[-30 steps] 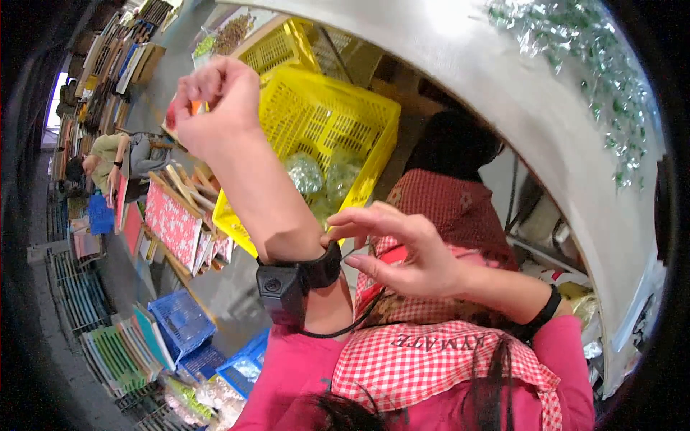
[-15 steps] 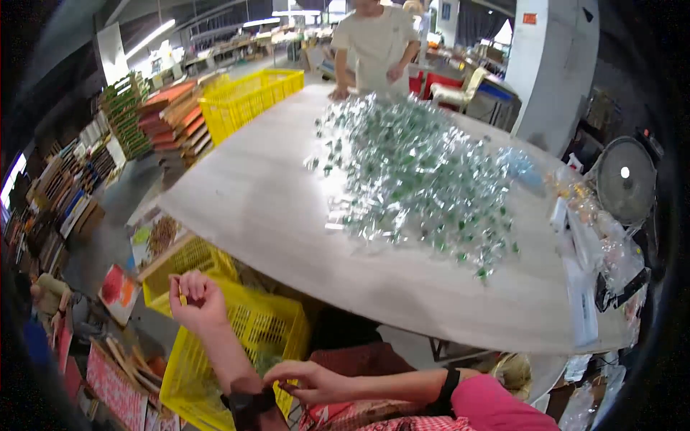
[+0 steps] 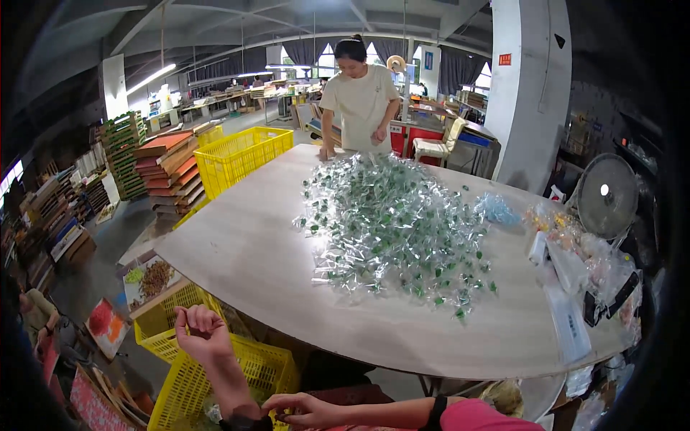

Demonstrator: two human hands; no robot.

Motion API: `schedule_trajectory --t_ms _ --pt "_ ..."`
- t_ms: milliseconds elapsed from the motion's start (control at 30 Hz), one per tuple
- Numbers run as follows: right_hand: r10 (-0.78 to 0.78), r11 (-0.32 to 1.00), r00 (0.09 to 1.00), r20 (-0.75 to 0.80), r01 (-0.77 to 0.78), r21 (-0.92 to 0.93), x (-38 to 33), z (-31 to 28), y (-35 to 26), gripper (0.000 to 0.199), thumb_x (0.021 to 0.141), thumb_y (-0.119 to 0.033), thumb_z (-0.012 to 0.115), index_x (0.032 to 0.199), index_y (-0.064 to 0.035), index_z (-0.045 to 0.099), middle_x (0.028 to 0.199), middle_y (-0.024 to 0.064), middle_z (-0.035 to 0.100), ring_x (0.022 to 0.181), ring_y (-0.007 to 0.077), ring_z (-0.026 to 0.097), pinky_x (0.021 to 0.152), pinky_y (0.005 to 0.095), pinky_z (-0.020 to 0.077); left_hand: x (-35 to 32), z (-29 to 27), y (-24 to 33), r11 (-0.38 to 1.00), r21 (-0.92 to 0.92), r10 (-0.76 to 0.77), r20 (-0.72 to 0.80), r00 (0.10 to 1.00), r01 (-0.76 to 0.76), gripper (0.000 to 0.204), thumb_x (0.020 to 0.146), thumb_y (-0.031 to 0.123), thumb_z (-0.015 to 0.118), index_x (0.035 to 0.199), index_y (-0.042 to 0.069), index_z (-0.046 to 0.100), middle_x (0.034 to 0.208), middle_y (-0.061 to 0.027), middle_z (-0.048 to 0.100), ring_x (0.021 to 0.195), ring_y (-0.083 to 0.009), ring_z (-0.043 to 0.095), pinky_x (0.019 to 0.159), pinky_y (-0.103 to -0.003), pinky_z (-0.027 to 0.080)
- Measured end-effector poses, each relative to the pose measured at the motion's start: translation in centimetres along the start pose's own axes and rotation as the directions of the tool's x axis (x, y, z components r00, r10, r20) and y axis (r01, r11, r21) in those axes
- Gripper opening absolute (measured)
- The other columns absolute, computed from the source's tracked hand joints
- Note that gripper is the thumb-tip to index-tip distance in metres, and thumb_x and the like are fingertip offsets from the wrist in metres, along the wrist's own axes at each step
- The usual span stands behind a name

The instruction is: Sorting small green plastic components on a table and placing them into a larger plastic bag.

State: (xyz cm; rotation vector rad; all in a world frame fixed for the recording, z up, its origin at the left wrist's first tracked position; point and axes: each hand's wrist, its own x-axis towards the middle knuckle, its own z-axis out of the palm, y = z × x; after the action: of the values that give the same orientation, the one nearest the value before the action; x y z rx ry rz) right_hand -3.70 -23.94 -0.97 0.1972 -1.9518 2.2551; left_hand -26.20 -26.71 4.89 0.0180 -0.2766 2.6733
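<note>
My left hand [image 3: 204,332] is raised over the yellow crates at the lower left, fingers curled in toward the palm, with nothing visible in them. A dark cuff [image 3: 246,421] circles my left forearm. My right hand [image 3: 305,411] reaches across to that forearm, its bent fingers gripping the edge of the cuff; the fingertips are partly hidden. Ahead of both hands, a big heap of small clear plastic packets [image 3: 402,230] with green pieces inside lies on the pale table [image 3: 237,230]. Neither hand touches the heap.
Yellow crates [image 3: 287,363] stand under the table's near left edge. Another yellow crate [image 3: 244,159] stands beyond it. Across the table, a person [image 3: 359,100] in a pale shirt leans a hand near the heap. A fan [image 3: 607,195] and plastic bags [image 3: 568,316] are at the right.
The view has tilted upward, so the table and heap sit lower in the picture. My right hand stays at the left forearm's cuff, and my left hand remains raised and curled.
</note>
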Motion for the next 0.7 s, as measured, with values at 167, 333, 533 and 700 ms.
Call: schedule_trajectory --t_ms 167,333,533,700 --pt "0.021 0.992 0.999 0.047 -0.027 0.12 -0.2 -0.3 3.7 0.052 0.099 -0.018 0.053 0.148 -0.008 0.038 0.127 0.0078 0.059 0.114 0.0149 0.054 0.102 0.0316 0.0413 -0.5 0.9 -0.6 1.0 -0.03 -0.007 0.028 1.0 0.008 0.004 0.096 0.008 0.051 0.092 0.009 0.051 0.064 0.0009 0.031 0.051 -0.0113 0.029 0.043 -0.026 0.026" --pt "0.034 0.977 0.982 0.185 -0.072 0.202 0.1 -0.5 2.3 0.053 0.098 -0.03 0.059 0.143 -0.0067 0.046 0.131 0.0056 0.056 0.115 0.0135 0.051 0.104 0.0334 0.0401 -1.4 1.9 -0.3 1.0 0.022 0.013 0.068 0.998 -0.015 0.006 0.096 0.007 0.05 0.09 0.009 0.049 0.063 0.0008 0.031 0.051 -0.0109 0.028 0.043 -0.026 0.025" --pt "0.172 0.939 0.968 0.183 -0.217 0.267 -1.6 -0.1 1.5 0.057 0.096 -0.03 0.063 0.144 -0.0059 0.044 0.12 0.0028 0.058 0.109 0.0098 0.051 0.1 0.0291 0.0417 -2.3 2.8 -1.2 0.996 0.082 0.013 0.079 0.997 -0.019 0.003 0.095 0.007 0.05 0.094 0.01 0.051 0.062 0.0019 0.031 0.052 -0.0099 0.029 0.043 -0.024 0.025" --pt "0.092 0.949 0.995 0.038 -0.099 0.299 -2.3 0.5 1.7 0.062 0.094 -0.023 0.067 0.146 -0.0055 0.039 0.118 0.0033 0.058 0.111 0.0114 0.051 0.101 0.0305 0.0409 -3.6 2.9 -3.9 0.991 0.102 -0.091 0.072 0.993 0.084 0.006 0.094 0.007 0.052 0.097 0.012 0.053 0.061 0.004 0.031 0.052 -0.0082 0.029 0.044 -0.023 0.024"
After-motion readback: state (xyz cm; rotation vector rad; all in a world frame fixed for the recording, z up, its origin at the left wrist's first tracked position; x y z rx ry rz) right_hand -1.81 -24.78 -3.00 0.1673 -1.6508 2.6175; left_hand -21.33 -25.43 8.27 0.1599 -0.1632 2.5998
